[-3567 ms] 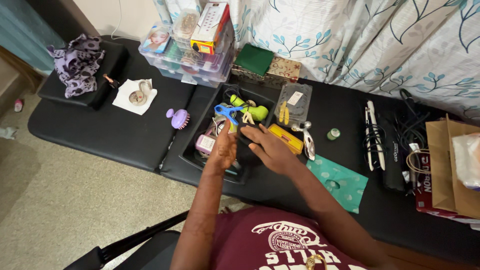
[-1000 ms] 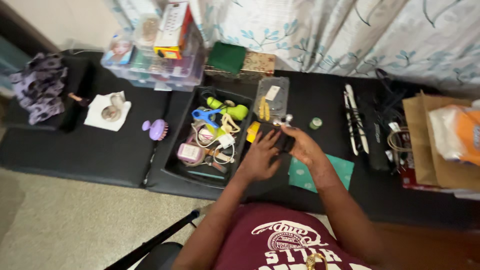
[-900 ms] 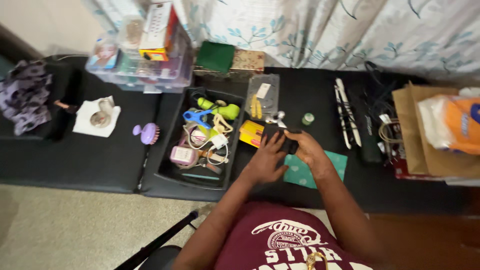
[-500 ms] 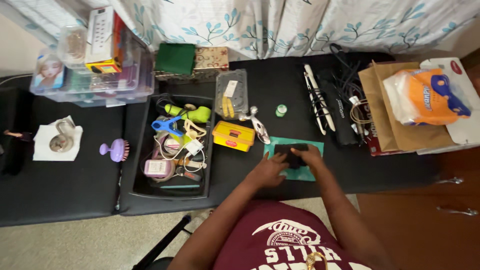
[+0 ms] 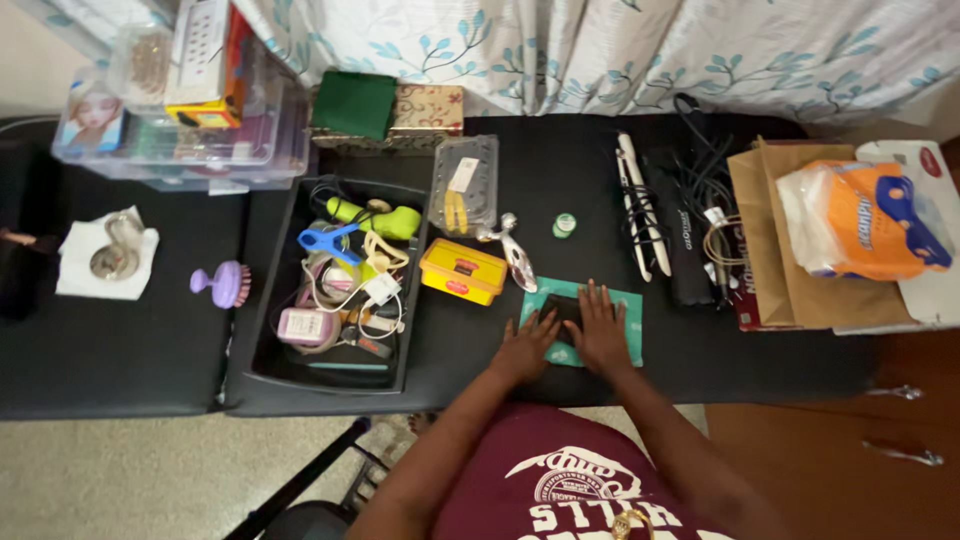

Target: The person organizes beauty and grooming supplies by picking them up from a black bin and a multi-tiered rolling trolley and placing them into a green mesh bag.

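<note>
Both hands lie flat, side by side, on a small black cloth (image 5: 566, 308) that sits on a teal dotted bag (image 5: 628, 318) at the near edge of the black table (image 5: 150, 350). Left hand (image 5: 527, 345): fingers spread and extended, palm down, gripping nothing. Right hand (image 5: 600, 328): likewise open, fingers fanned over the cloth, pressing rather than holding. The cloth shows only as a dark patch between and under the fingers; whether it is fully folded cannot be told.

Judged from the layout, the cloth has been set down and is being flattened; it has not gone into the bag beneath it. Just left stand a yellow box (image 5: 463, 271) and a metal clip (image 5: 515, 253); further left, a black tray (image 5: 262, 360) full of small items. A green spool (image 5: 565, 225) lies beyond the bag.
</note>
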